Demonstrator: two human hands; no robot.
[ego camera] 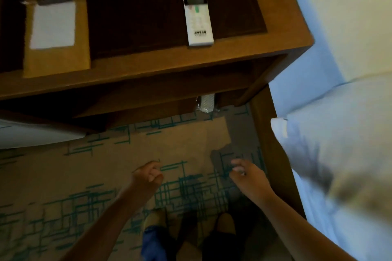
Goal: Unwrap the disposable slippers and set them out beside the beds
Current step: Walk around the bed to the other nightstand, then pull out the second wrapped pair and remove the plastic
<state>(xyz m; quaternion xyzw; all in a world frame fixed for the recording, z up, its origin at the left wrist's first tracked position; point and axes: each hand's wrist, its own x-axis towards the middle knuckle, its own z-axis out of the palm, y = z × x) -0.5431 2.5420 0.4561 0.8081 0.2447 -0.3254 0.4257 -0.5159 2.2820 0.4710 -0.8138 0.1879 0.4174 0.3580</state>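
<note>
A pack of white slippers in clear wrap (206,103) pokes out from the open shelf under the wooden nightstand (148,63). Most of the pack is hidden by the shelf. My left hand (148,176) hovers over the carpet below it, fingers curled loosely with nothing in them. My right hand (246,172) hangs a little to the right, near the bed frame, fingers bent and partly apart, holding nothing I can see. Both hands are well short of the pack.
A white remote control (198,18) and a notepad in a brown holder (55,32) lie on the nightstand. A bed with white linen (331,112) fills the right side. Another bed's edge (31,133) shows at left. Patterned carpet (84,176) lies between; my feet stand below.
</note>
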